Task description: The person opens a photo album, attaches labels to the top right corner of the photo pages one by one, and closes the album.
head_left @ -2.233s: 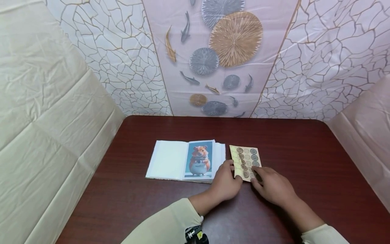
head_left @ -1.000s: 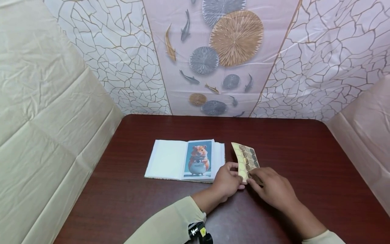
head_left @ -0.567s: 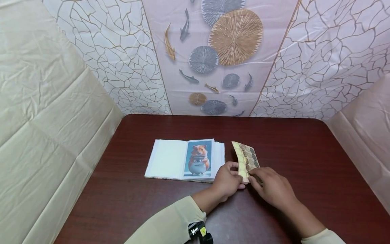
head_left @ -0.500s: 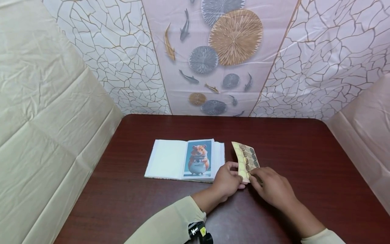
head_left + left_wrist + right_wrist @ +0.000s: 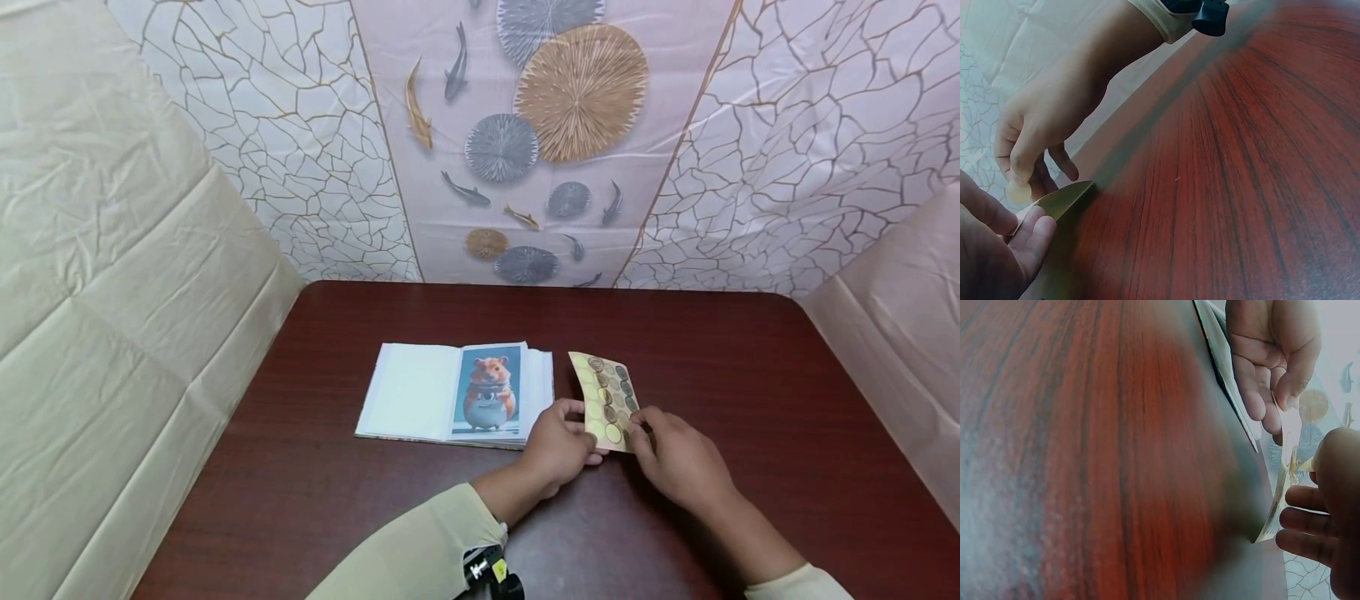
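A yellow sticker sheet point(image 5: 597, 408) with rows of round dark and gold stickers is raised, bent, above the table in the head view. My left hand point(image 5: 558, 446) pinches its near left corner between thumb and fingers. My right hand point(image 5: 682, 458) is at the sheet's near right edge. Between its thumb and forefinger it pinches a pale round sticker point(image 5: 1019, 192), plain in the left wrist view. A pale circle shows near the sheet's bottom. To the left lies an open book point(image 5: 418, 392) with a hamster picture point(image 5: 491, 392) on its right-hand page.
The dark red wooden table point(image 5: 375, 517) spreads around the book and hands. A patterned cloth point(image 5: 525, 192) hangs behind its far edge, and cream cloth point(image 5: 150, 333) hangs on the left side.
My left hand has lifted and tilted the sheet. My right hand has peeled a round sticker off near the bottom and shifted slightly right, uncovering a pale circle.
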The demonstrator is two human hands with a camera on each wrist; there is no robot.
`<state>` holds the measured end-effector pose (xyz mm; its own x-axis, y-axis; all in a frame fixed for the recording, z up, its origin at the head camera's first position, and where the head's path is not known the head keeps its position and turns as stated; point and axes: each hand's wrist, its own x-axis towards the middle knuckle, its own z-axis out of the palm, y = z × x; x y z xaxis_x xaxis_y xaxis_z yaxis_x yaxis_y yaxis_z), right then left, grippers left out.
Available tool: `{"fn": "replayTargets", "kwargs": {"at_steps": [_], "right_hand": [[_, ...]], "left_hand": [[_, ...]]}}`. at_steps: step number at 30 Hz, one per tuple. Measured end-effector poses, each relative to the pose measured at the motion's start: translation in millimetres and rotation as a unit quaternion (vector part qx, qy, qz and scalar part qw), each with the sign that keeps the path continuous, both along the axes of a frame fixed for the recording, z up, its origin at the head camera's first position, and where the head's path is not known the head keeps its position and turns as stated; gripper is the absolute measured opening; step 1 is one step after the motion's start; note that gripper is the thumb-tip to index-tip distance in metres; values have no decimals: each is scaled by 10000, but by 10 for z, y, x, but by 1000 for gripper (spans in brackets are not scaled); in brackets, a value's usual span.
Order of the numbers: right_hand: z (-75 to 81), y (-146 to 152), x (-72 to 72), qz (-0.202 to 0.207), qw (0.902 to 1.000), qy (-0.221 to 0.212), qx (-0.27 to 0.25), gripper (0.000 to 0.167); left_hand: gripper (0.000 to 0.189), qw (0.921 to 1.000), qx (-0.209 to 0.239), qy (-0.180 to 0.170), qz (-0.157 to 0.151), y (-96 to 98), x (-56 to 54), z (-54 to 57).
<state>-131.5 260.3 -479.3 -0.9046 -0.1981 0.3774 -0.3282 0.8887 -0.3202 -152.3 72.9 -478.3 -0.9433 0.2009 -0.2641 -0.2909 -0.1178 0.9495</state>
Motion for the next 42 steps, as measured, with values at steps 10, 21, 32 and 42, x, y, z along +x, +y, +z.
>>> {"fn": "replayTargets", "kwargs": {"at_steps": [10,21,32,42], "right_hand": [[-57,13,-1,284,9988,-269,-284,6],[-54,-2,-17,282,9975,-594,-248,5],[-55,22,-18,294,9966,-758,-118,9],[-55,4,-27,252,9965,-796,-7,10]], "left_hand": [[44,10000,-35,-2,34,-29,1,-9],[57,9931,-1000,340,-508,-176,104,85],[50,9527,-2178,1454,-1540,-516,252,334],[50,7425,-4999,4373,-870,-919,180,369]]}}
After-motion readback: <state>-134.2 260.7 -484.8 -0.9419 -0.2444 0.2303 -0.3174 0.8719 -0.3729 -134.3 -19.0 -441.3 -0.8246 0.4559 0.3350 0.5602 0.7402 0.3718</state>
